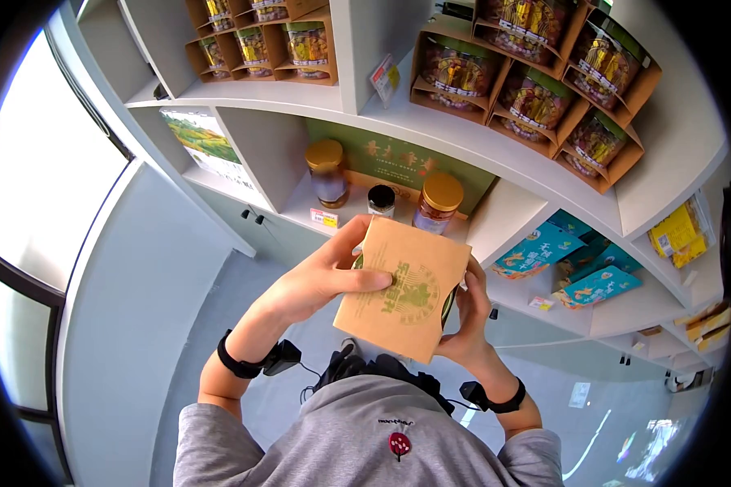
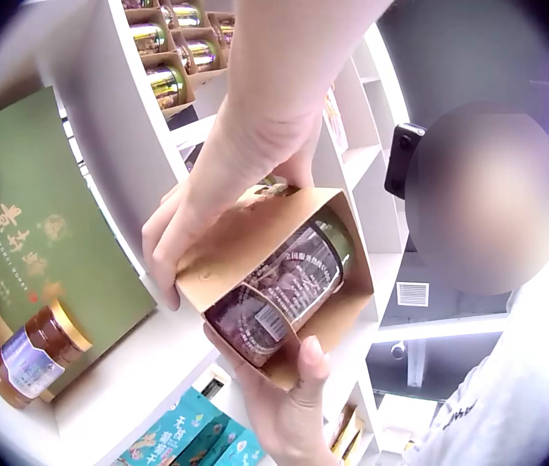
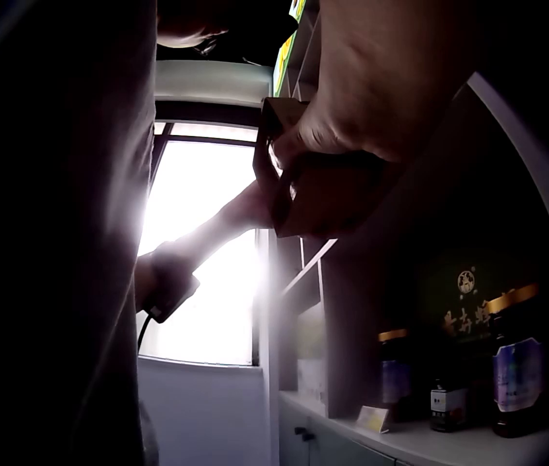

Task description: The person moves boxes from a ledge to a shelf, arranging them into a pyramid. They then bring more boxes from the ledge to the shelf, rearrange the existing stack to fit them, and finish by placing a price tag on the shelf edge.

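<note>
A brown cardboard box (image 1: 406, 284) with green print is held up in front of the chest between both hands. My left hand (image 1: 333, 272) grips its left side, thumb flat across the printed face. On the opposite side, my right hand (image 1: 468, 321) holds the edge with curled fingers. Through the open side in the left wrist view, a green-lidded jar (image 2: 299, 277) with a dark printed label and barcode lies inside the box. The right thumb (image 2: 313, 364) presses at the box's lower rim there. In the right wrist view the box is mostly in shadow.
Ahead is a white shelf unit (image 1: 284, 101) with boxed jars (image 1: 536, 96) above. Below stand gold-lidded honey-like jars (image 1: 439, 203), a small black-lidded jar (image 1: 381, 200) and a green box (image 1: 398, 154). Blue packets (image 1: 597, 286) lie at the right, and a window (image 1: 41, 162) is at left.
</note>
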The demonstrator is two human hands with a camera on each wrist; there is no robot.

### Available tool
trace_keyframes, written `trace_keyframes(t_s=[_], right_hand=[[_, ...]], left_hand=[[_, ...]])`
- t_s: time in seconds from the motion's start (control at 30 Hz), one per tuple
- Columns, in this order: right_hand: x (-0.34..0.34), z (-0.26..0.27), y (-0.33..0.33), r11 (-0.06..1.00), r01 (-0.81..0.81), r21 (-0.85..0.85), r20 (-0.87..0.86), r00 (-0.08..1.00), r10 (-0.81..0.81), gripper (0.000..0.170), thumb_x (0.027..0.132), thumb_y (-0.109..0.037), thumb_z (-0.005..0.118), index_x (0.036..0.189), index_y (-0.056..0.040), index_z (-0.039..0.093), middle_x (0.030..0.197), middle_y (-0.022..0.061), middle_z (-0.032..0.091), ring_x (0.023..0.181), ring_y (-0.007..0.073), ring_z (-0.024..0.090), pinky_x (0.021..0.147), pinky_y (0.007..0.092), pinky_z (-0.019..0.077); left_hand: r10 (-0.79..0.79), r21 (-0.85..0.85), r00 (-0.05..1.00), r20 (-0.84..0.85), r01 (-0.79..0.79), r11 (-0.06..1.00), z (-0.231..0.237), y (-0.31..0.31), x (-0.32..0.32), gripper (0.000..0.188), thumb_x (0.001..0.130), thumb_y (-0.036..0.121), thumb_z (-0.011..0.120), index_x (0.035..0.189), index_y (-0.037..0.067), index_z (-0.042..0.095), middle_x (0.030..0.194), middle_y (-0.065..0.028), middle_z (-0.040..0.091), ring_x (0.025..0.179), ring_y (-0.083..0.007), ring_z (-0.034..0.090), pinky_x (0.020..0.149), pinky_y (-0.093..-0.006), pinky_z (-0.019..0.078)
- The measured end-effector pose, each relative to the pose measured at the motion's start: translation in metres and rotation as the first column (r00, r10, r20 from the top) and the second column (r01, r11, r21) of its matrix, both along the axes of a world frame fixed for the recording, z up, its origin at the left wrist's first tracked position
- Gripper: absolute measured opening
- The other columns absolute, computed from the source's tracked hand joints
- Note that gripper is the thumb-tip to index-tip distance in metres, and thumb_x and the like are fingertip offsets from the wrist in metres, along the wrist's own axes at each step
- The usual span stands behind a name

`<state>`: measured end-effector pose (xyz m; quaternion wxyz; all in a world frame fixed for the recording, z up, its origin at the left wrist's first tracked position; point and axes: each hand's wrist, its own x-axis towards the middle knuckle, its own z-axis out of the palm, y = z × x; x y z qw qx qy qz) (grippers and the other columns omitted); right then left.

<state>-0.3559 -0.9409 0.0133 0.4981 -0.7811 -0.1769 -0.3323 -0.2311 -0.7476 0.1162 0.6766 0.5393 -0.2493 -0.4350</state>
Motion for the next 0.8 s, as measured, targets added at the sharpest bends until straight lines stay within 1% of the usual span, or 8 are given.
trace_keyframes(t_s=[0.07, 0.17, 0.27, 0.4, 0.5, 0.57, 0.67, 0.8], right_hand=[[0.001, 0.002, 0.001, 1.0, -0.015, 0.017, 0.014, 1.0, 0.014, 0.114, 0.049, -0.03, 0.093, 0.142, -0.0196, 0.028, 0.143, 0.0234, 0.023, 0.132, 0.0403, 0.029, 0.096, 0.0462, 0.0419], [-0.001, 0.003, -0.001, 0.992, 0.044, -0.118, -0.063, 0.997, -0.052, 0.116, 0.05, -0.027, 0.093, 0.143, -0.0222, 0.025, 0.144, 0.0227, 0.021, 0.133, 0.0389, 0.029, 0.096, 0.0464, 0.0429], [0.005, -0.006, 0.002, 0.998, -0.031, 0.059, 0.032, 0.999, 0.03, 0.119, 0.05, -0.024, 0.093, 0.145, -0.025, 0.021, 0.145, 0.0218, 0.019, 0.134, 0.0375, 0.028, 0.097, 0.0464, 0.0432], [0.009, -0.002, 0.001, 1.0, 0.01, -0.006, 0.066, 0.998, -0.01, 0.121, 0.051, -0.023, 0.093, 0.146, -0.0268, 0.018, 0.145, 0.0212, 0.018, 0.135, 0.0373, 0.027, 0.098, 0.0474, 0.0425], [0.011, -0.003, 0.002, 1.0, 0.015, -0.023, 0.061, 0.998, -0.013, 0.118, 0.051, -0.024, 0.092, 0.145, -0.0264, 0.02, 0.144, 0.0216, 0.02, 0.134, 0.038, 0.028, 0.098, 0.0476, 0.0423], [0.011, -0.002, 0.003, 0.999, 0.011, -0.036, 0.051, 0.999, -0.009, 0.117, 0.051, -0.025, 0.092, 0.145, -0.0264, 0.021, 0.143, 0.0218, 0.023, 0.134, 0.0385, 0.028, 0.098, 0.0477, 0.042], [0.01, -0.005, 0.003, 0.979, 0.103, -0.178, -0.022, 0.994, -0.108, 0.116, 0.051, -0.027, 0.092, 0.145, -0.0235, 0.023, 0.142, 0.0221, 0.026, 0.132, 0.0401, 0.03, 0.097, 0.048, 0.0417], [0.01, -0.005, 0.004, 0.986, 0.099, -0.132, 0.073, 0.993, -0.09, 0.118, 0.051, -0.026, 0.092, 0.145, -0.0205, 0.02, 0.142, 0.0226, 0.023, 0.131, 0.0399, 0.03, 0.094, 0.0473, 0.0448]], left_hand=[[0.013, 0.006, 1.0, 0.002, -0.013, 1.0, 0.001, 0.001, -0.001, 0.064, 0.079, 0.016, 0.071, 0.132, 0.007, 0.037, 0.124, -0.0066, 0.05, 0.12, -0.0183, 0.046, 0.102, -0.0335, 0.0353], [-0.03, 0.045, 0.985, 0.17, 0.023, 0.999, 0.0, 0.0, 0.003, 0.076, 0.076, 0.024, 0.07, 0.139, 0.003, 0.032, 0.133, -0.0121, 0.044, 0.125, -0.0217, 0.043, 0.103, -0.0343, 0.0361], [0.026, 0.069, 0.994, 0.103, -0.033, 0.997, -0.003, 0.0, 0.001, 0.083, 0.077, 0.035, 0.069, 0.142, 0.002, 0.029, 0.137, -0.0128, 0.041, 0.128, -0.0228, 0.04, 0.104, -0.0358, 0.0332], [0.008, -0.152, 0.998, -0.055, -0.016, 0.988, -0.007, 0.002, 0.007, 0.089, 0.077, 0.044, 0.068, 0.142, 0.0, 0.027, 0.141, -0.0131, 0.037, 0.131, -0.0236, 0.038, 0.105, -0.0368, 0.0318], [-0.007, -0.046, 0.981, 0.196, 0.017, 0.999, -0.009, 0.003, 0.01, 0.089, 0.075, 0.042, 0.07, 0.142, 0.002, 0.028, 0.141, -0.0128, 0.038, 0.131, -0.0238, 0.038, 0.106, -0.0366, 0.0302], [-0.027, 0.0, 0.985, 0.168, 0.028, 1.0, -0.006, 0.003, 0.01, 0.091, 0.073, 0.041, 0.072, 0.143, 0.004, 0.028, 0.142, -0.0132, 0.036, 0.132, -0.0246, 0.036, 0.107, -0.0364, 0.0288], [-0.049, 0.059, 0.979, 0.198, 0.038, 0.998, -0.003, 0.003, 0.008, 0.094, 0.071, 0.04, 0.074, 0.144, 0.006, 0.025, 0.143, -0.0137, 0.034, 0.134, -0.0262, 0.033, 0.108, -0.0371, 0.0266], [-0.005, 0.009, 0.972, 0.235, 0.003, 1.0, -0.009, 0.005, 0.009, 0.098, 0.074, 0.047, 0.071, 0.146, 0.005, 0.02, 0.145, -0.0146, 0.029, 0.137, -0.027, 0.026, 0.11, -0.0401, 0.0233]])
